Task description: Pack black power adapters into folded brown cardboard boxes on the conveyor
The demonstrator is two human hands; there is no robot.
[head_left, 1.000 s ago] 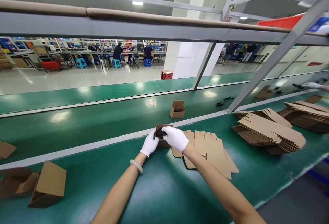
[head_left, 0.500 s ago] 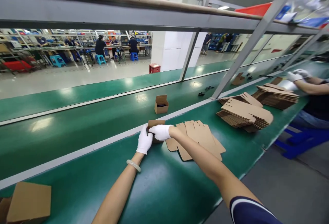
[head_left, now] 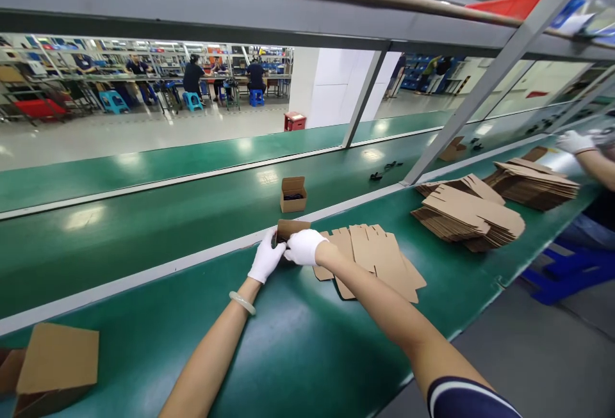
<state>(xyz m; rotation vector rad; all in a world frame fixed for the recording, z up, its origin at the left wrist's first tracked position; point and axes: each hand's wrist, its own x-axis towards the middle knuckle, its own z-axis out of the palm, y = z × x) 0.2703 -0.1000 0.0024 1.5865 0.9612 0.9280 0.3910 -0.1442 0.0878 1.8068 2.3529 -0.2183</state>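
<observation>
Both hands wear white gloves and meet at a small brown cardboard box (head_left: pixel 292 227) by the white rail, its lid raised. My left hand (head_left: pixel 267 258) grips the box's left side with closed fingers. Over the box opening, my right hand (head_left: pixel 304 247) has its fingers pressed together and pointing down into it; whatever they pinch is hidden. Just behind stands another open cardboard box (head_left: pixel 293 201) with dark contents, on the belt. Flat cardboard blanks (head_left: pixel 379 258) lie fanned out to the right, partly under my right forearm.
Stacks of flat cardboard (head_left: pixel 468 216) lie farther right, near a co-worker's gloved hand (head_left: pixel 575 141). An open cardboard box (head_left: pixel 60 357) sits at the lower left. Slanted metal posts (head_left: pixel 365 101) and an overhead beam (head_left: pixel 216 18) frame the bench. Small black parts (head_left: pixel 376 176) rest on the belt (head_left: pixel 144 229).
The open box on the belt has shifted slightly left relative to the box in my hands. My hands stay at the same box, and the view has turned a little.
</observation>
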